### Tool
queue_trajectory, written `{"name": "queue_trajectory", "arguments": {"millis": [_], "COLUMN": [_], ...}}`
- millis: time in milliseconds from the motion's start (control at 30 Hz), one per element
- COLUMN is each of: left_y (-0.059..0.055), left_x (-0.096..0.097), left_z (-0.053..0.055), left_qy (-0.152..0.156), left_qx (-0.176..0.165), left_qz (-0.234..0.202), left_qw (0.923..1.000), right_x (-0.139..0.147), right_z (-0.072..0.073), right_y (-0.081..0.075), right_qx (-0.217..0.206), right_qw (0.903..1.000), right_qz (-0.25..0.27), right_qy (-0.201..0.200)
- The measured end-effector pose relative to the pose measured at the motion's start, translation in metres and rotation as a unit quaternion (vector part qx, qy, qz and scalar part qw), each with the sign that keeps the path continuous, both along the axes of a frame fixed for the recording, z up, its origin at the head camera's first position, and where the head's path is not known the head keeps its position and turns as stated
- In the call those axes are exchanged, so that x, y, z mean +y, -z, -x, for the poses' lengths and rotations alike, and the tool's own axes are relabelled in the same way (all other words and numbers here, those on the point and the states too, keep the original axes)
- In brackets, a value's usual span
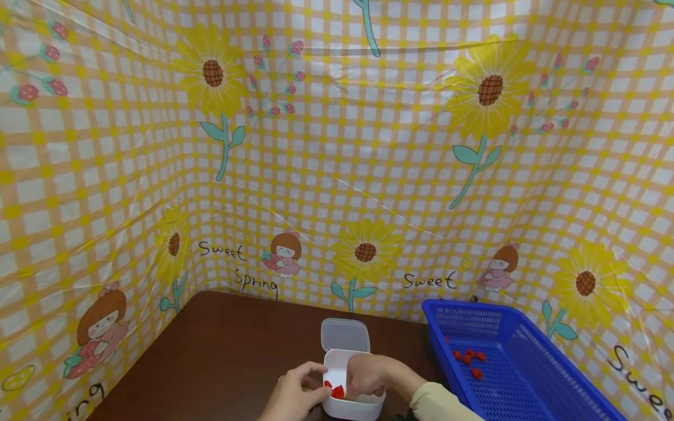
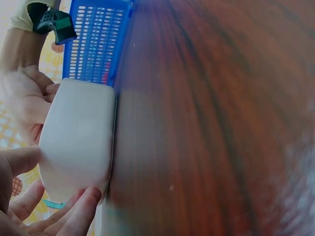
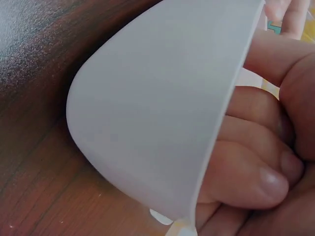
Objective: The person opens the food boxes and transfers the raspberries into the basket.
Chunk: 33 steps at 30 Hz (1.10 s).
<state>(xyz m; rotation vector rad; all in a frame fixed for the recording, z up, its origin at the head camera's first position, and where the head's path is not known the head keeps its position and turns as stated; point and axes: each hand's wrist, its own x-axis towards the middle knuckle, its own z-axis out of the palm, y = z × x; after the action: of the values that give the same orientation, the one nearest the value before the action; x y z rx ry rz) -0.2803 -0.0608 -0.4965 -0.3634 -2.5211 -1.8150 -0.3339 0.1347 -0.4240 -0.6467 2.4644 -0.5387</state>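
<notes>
A small white plastic box (image 1: 354,411) with its translucent lid (image 1: 344,335) flipped back stands on the table. My left hand (image 1: 296,390) holds the box at its left side, with the thumb near the rim and fingertips (image 2: 91,192) against the outer wall. Small red pieces (image 1: 338,393) lie in the box near that thumb; their exact kind is too small to tell. My right hand (image 1: 367,377) reaches down into the box from the right. Several of its fingers (image 3: 246,172) are curled inside the near wall; whether its hidden fingertips pinch a piece does not show.
To the right stands a blue perforated basket (image 1: 518,377), with several similar red pieces (image 1: 467,358) toward its left side. The dark brown table (image 1: 226,351) extends left of the box. A checked flower-print cloth (image 1: 316,193) hangs behind and at both sides.
</notes>
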Motion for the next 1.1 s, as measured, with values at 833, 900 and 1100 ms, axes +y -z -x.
{"name": "queue_trajectory", "arguments": {"millis": [833,900,1100], "left_y": [0.000,0.000,-0.002], "left_x": [0.002,0.002,0.003], "left_z": [0.001,0.000,-0.001], "left_qy": [-0.017,-0.018,-0.021], "left_qx": [0.012,0.014,0.014], "left_qz": [0.015,0.015,0.020], "left_qw": [0.9997,0.9996,0.9995], "right_x": [-0.003,-0.003,-0.005], "right_z": [0.000,0.002,0.002], "right_y": [0.018,0.021,0.024], "right_qx": [0.117,0.126,0.173], "right_qw": [0.9926,0.9911,0.9819], "right_qz": [0.030,0.044,0.076], "right_qy": [-0.007,0.001,-0.012]}}
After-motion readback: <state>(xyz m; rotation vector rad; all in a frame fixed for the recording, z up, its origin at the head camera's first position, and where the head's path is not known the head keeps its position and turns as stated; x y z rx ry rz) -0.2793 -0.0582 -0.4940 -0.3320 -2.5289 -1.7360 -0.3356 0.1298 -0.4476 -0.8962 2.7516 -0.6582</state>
